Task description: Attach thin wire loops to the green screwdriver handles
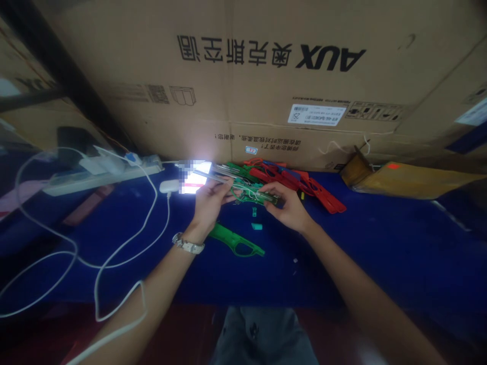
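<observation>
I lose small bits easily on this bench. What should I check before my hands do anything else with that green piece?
1. Both hands on the green piece: ok; left hand and right hand grip its ends.
2. Small teal bits visible on the blue cloth: ok.
3. Spare green shell within sight: ok.
4. Red pieces apart from the hands: ok.
5. White cable away from the work: ok.
6. Parts fully seated: cannot tell.

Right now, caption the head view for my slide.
Both hands hold a green plastic part over a blue table beside red parts.
</observation>
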`<state>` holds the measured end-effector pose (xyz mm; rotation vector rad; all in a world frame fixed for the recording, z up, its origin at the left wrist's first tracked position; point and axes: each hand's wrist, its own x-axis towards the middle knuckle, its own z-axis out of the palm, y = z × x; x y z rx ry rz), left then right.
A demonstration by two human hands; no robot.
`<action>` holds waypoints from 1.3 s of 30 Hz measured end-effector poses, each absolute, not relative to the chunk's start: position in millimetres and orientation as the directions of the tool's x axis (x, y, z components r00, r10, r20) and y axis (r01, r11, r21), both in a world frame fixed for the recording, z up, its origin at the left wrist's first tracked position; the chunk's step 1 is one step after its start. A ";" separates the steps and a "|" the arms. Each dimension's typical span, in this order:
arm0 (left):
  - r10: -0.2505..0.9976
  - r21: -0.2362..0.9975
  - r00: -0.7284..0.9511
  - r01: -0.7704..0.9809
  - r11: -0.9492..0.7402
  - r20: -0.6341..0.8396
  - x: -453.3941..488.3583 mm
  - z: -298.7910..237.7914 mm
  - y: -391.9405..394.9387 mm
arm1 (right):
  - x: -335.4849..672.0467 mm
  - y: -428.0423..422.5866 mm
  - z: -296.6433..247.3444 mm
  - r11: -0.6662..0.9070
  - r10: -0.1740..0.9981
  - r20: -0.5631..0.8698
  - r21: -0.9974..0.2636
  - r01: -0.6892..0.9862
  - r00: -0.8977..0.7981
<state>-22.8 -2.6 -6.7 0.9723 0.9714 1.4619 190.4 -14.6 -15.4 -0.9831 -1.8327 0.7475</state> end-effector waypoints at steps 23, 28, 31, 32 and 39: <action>0.996 0.956 0.093 -0.290 0.041 -0.015 -14.9 -8.2 -8.0 | 171.0 -15.4 -18.3 0.233 0.959 0.188 -0.948 0.218 -0.210; 0.998 0.977 0.039 -0.212 -0.035 0.044 -12.6 -13.6 -5.8 | 170.7 -13.0 -21.1 0.293 0.943 0.225 -0.912 0.287 -0.247; 0.997 0.982 0.034 -0.178 -0.063 0.070 -12.2 -14.7 -4.4 | 168.1 -12.2 -17.0 0.247 0.950 0.181 -0.934 0.257 -0.256; 0.997 0.983 0.040 -0.174 -0.062 0.070 -11.9 -14.1 -4.4 | 166.4 -12.1 -14.5 0.208 0.957 0.150 -0.952 0.226 -0.249; 0.987 0.987 0.129 -0.137 -0.082 0.099 -3.2 -0.1 -5.7 | 158.5 -13.0 4.0 -0.015 0.943 -0.059 -0.991 0.136 -0.328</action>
